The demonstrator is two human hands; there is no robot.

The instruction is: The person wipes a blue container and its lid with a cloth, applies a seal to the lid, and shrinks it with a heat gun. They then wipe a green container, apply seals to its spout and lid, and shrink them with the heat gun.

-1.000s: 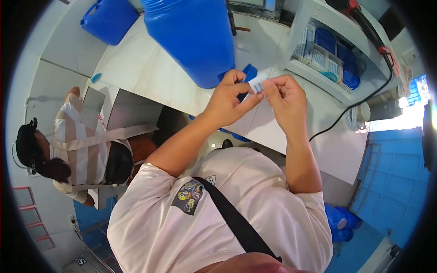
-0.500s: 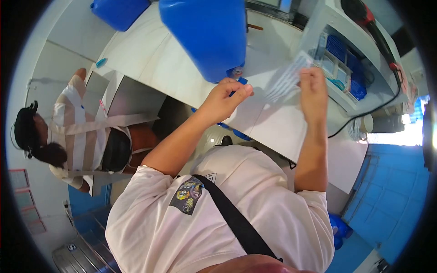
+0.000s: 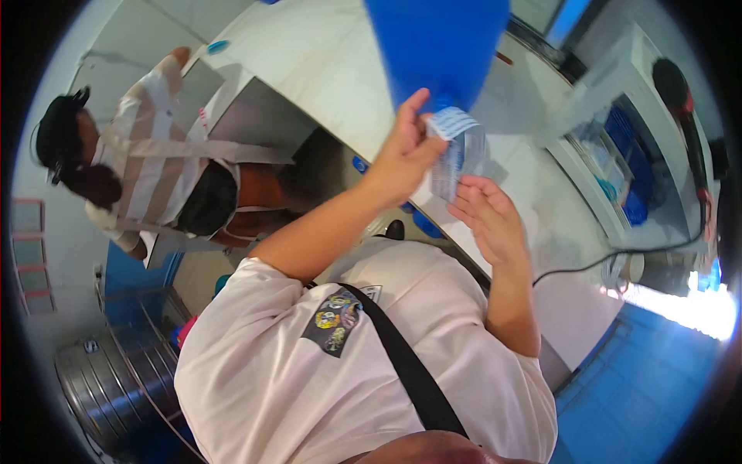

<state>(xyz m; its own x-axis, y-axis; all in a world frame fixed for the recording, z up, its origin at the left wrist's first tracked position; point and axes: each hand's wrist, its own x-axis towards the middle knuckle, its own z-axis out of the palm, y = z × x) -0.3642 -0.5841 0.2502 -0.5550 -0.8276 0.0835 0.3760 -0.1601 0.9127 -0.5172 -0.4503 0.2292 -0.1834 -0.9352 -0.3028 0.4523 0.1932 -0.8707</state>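
Observation:
A clear plastic film with printed lettering point(image 3: 454, 124) is stretched between my two hands, just in front of the blue water jug point(image 3: 437, 46). My left hand point(image 3: 402, 158) grips its upper left edge by the thumb, with the index finger pointing up. The fingertips of my right hand point(image 3: 491, 216) are closed on the lower end of the film. The film partly covers the jug's lower end, where a blue cap or spout point(image 3: 444, 100) shows. Whether a small blue cap is still in my left palm is hidden.
A white shelf unit point(image 3: 641, 46) at right holds blue items. A black and red corded tool point(image 3: 676, 85) lies on top, its cable point(image 3: 603, 259) crossing the white table point(image 3: 309, 54). A person in a striped shirt point(image 3: 147, 124) is at left, near a steel tank point(image 3: 104, 387).
My right hand has brought the film left and down to meet my left hand, which has moved from a small blue cap to the film. The view has shifted, so the jug sits further right.

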